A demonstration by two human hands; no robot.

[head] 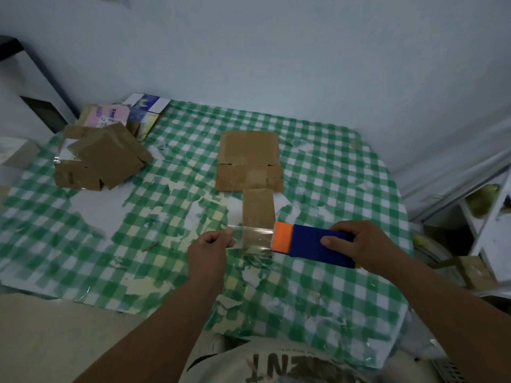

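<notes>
Checked tablecloth (pixel 331 167), glossy tape (pixel 253 239), boxy dispenser (pixel 312 243)

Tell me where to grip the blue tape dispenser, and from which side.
Grip the blue body at its rear, from the right, thumb on top, as the right hand does. The orange end faces left, with clear tape stretched to the left hand; keep it free.

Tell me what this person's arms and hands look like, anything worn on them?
Both forearms are bare, no sleeves in view. The left hand and right hand have no gloves, watch, rings or bracelets showing. The shirt is light with dark lettering.
</notes>
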